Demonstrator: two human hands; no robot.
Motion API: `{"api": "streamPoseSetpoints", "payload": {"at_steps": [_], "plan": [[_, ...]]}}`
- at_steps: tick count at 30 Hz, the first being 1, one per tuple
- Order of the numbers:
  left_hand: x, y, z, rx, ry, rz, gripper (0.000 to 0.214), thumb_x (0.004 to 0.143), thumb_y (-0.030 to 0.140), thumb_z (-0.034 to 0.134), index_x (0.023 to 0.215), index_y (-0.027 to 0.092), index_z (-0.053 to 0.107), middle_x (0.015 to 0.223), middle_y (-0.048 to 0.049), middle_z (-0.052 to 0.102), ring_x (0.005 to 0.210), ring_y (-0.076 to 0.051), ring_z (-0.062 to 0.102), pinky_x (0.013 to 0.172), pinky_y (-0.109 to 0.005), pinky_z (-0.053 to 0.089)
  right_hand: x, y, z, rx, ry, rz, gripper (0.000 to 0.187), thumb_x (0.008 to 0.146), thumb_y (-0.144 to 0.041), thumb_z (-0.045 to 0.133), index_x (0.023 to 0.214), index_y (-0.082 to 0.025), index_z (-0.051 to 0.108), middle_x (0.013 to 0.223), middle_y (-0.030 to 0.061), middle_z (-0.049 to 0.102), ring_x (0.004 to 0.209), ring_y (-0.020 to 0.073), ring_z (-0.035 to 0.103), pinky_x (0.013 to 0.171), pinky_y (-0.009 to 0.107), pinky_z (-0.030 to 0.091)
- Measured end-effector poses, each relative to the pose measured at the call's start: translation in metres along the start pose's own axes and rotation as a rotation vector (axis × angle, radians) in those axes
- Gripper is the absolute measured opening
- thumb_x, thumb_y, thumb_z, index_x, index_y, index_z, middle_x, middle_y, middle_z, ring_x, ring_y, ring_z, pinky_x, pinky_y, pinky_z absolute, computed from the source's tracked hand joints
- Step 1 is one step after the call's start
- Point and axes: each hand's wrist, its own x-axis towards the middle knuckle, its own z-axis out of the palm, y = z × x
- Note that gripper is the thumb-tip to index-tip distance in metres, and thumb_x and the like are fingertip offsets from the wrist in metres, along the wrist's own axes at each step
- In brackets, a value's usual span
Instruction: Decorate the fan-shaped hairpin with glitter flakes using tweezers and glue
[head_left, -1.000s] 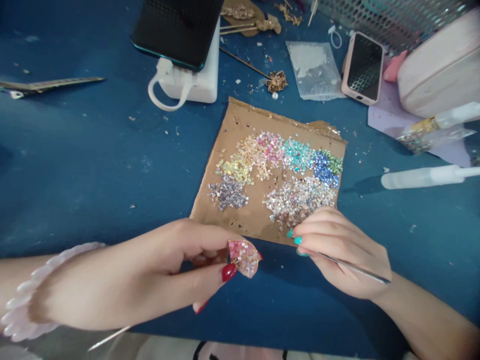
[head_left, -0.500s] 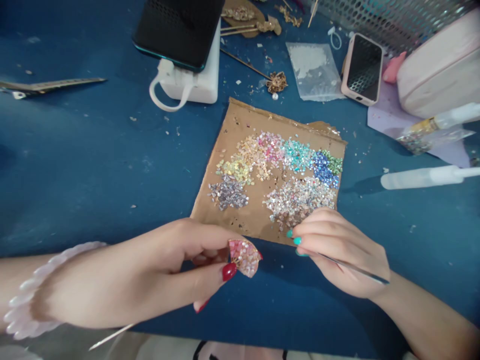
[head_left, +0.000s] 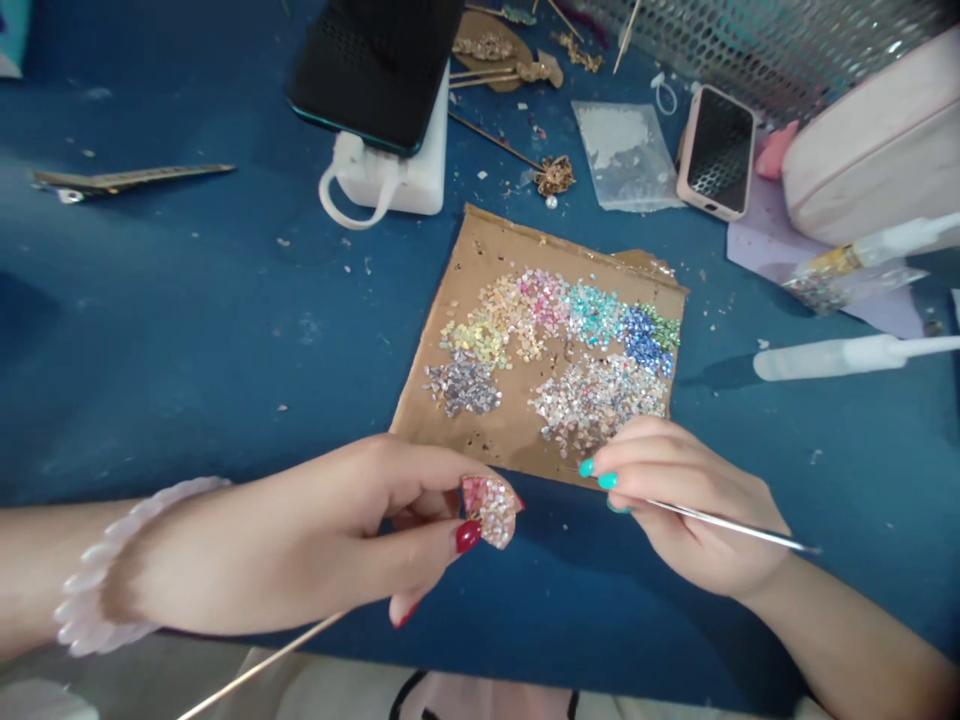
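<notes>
My left hand (head_left: 352,540), red-nailed and with a pale bead bracelet (head_left: 112,580) at the wrist, pinches a small fan-shaped ornament (head_left: 495,510) covered in pink and pearly chips. A thin pale stick (head_left: 262,665) slants out below that hand; I cannot tell whether it joins the ornament. My right hand (head_left: 690,500), with teal nails, is closed around a slim metal tool (head_left: 727,522). Its fingertips are at the cardboard's front edge, just below a pile of silvery-white chips (head_left: 600,395); the tool's working tip is hard to make out.
Piles of coloured chips lie on the brown cardboard (head_left: 420,420). Behind it are a black phone (head_left: 375,70) on a white block, a flower-topped hairpin (head_left: 553,175), a plastic bag (head_left: 626,155) and a pink-framed phone (head_left: 716,150). A white applicator (head_left: 825,358) lies right; a metal clip (head_left: 135,180) left.
The view has shifted slightly. The metal tool's rear end now sticks out farther past my right hand, and more of the pale stick shows. My left hand keeps its pinch on the ornament.
</notes>
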Motion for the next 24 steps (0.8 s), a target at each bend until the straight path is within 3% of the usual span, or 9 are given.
{"api": "streamPoseSetpoints", "payload": {"at_steps": [4, 10, 15, 24], "plan": [[-0.001, 0.008, 0.0, -0.008, -0.036, -0.047, 0.017, 0.092, 0.029, 0.037, 0.089, 0.022, 0.052, 0.057, 0.0074, 0.052, 0.045, -0.007, 0.036, 0.043, -0.017, 0.03, -0.004, -0.003, 0.003, 0.099, 0.024, 0.004, 0.019, 0.079, -0.001, 0.054, 0.093, -0.013, 0.058, 0.086, 0.0089, 0.066, 0.083, 0.0159, 0.062, 0.074, 0.036, 0.052], [-0.005, 0.011, 0.002, -0.072, -0.094, -0.132, 0.016, 0.092, 0.026, 0.036, 0.095, 0.023, 0.051, 0.059, 0.007, 0.053, 0.041, -0.006, 0.036, 0.039, -0.015, 0.03, -0.002, -0.011, 0.011, 0.125, 0.026, 0.002, 0.018, 0.081, -0.003, 0.053, 0.095, -0.014, 0.056, 0.087, 0.0086, 0.065, 0.084, 0.0157, 0.062, 0.073, 0.036, 0.052], [-0.003, 0.011, 0.005, -0.016, -0.098, -0.059, 0.017, 0.092, 0.026, 0.038, 0.097, 0.021, 0.053, 0.057, 0.0063, 0.053, 0.043, -0.006, 0.035, 0.04, -0.015, 0.028, 0.006, -0.023, 0.016, 0.1, 0.018, -0.05, 0.01, 0.086, -0.008, 0.049, 0.091, -0.014, 0.055, 0.084, 0.008, 0.065, 0.08, 0.0139, 0.062, 0.071, 0.033, 0.054], [0.0, 0.01, 0.009, 0.082, -0.075, -0.008, 0.017, 0.091, 0.022, 0.039, 0.096, 0.019, 0.055, 0.054, 0.0065, 0.053, 0.042, -0.007, 0.033, 0.037, -0.015, 0.025, 0.009, -0.033, 0.026, 0.071, -0.015, -0.194, 0.016, 0.079, -0.001, 0.053, 0.092, -0.009, 0.056, 0.087, 0.0113, 0.065, 0.082, 0.0159, 0.061, 0.066, 0.031, 0.055]]}}
